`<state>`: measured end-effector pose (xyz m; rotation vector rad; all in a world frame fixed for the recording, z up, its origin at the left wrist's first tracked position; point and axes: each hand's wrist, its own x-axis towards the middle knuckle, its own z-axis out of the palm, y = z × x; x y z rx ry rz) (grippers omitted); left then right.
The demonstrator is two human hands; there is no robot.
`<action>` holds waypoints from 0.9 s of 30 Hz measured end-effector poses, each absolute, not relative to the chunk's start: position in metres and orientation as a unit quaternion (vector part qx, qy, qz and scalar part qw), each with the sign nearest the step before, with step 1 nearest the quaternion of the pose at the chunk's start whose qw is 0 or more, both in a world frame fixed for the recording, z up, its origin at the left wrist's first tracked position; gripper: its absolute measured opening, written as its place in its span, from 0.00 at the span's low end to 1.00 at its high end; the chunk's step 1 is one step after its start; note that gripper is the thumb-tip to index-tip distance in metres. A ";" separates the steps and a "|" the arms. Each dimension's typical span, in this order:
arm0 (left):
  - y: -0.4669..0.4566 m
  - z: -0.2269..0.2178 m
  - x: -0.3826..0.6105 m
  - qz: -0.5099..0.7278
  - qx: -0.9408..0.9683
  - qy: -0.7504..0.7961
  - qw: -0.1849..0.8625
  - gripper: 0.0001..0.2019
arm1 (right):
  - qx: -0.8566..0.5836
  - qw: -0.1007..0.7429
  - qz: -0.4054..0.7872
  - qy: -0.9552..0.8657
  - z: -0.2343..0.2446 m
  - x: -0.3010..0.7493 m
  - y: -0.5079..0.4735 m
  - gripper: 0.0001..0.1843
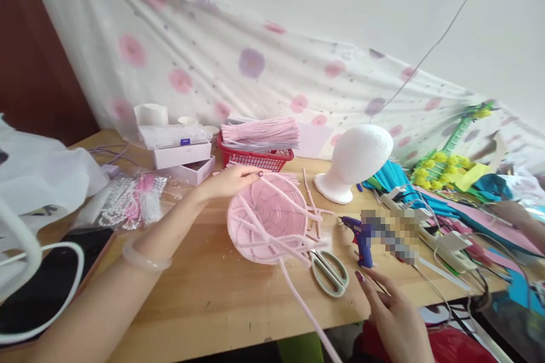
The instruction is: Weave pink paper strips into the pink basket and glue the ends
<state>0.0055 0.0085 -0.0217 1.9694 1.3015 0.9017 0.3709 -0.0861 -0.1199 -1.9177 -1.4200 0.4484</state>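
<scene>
I'm apparently mid-weave, left grip (pixel 233 180) holding the pink basket (pixel 279 212); right grip (pixel 394 309), fingers parted by the tabletop's (pixel 204 300) front edge, is probably needing the loose strand (pixel 299 294).

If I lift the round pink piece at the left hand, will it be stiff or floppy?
The round pink piece is probably light, as it looks built from thin strips. Its body likely keeps some shape, since it holds a bowl form. The long loose strip may flop, since it trails off the table.
</scene>
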 end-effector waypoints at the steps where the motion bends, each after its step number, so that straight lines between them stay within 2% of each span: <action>1: 0.011 -0.018 0.009 0.326 0.752 0.482 0.309 0.24 | -0.765 0.334 0.147 -0.531 -0.121 0.380 -0.084 0.34; 6: 0.021 -0.005 0.016 0.178 0.832 0.402 0.338 0.26 | -0.797 0.294 0.062 -0.524 -0.132 0.415 -0.057 0.57; 8: 0.024 -0.005 0.018 0.151 0.845 0.382 0.342 0.30 | -0.806 0.262 0.036 -0.530 -0.134 0.420 -0.042 0.58; 10: 0.027 -0.005 0.020 0.173 0.838 0.385 0.346 0.31 | -0.806 0.247 0.039 -0.536 -0.133 0.419 -0.028 0.53; 13: 0.031 -0.004 0.026 0.230 0.815 0.396 0.355 0.30 | -0.775 0.276 0.080 -0.563 -0.131 0.412 -0.012 0.37; 15: 0.033 -0.001 0.027 0.236 0.813 0.391 0.362 0.30 | -0.756 0.296 0.100 -0.576 -0.130 0.408 -0.004 0.29; 21: 0.035 0.008 0.015 0.216 0.822 0.390 0.354 0.30 | -0.743 0.359 0.109 -0.554 -0.119 0.403 -0.001 0.23; 23: 0.036 0.007 0.012 0.214 0.823 0.402 0.340 0.30 | -0.720 0.415 0.175 -0.528 -0.107 0.397 -0.011 0.23; 25: 0.038 0.004 0.012 0.219 0.823 0.403 0.334 0.30 | -0.663 0.494 0.304 -0.473 -0.092 0.385 -0.029 0.22; 27: 0.041 0.000 0.014 0.231 0.822 0.400 0.334 0.30 | -0.621 0.507 0.394 -0.449 -0.076 0.369 -0.049 0.19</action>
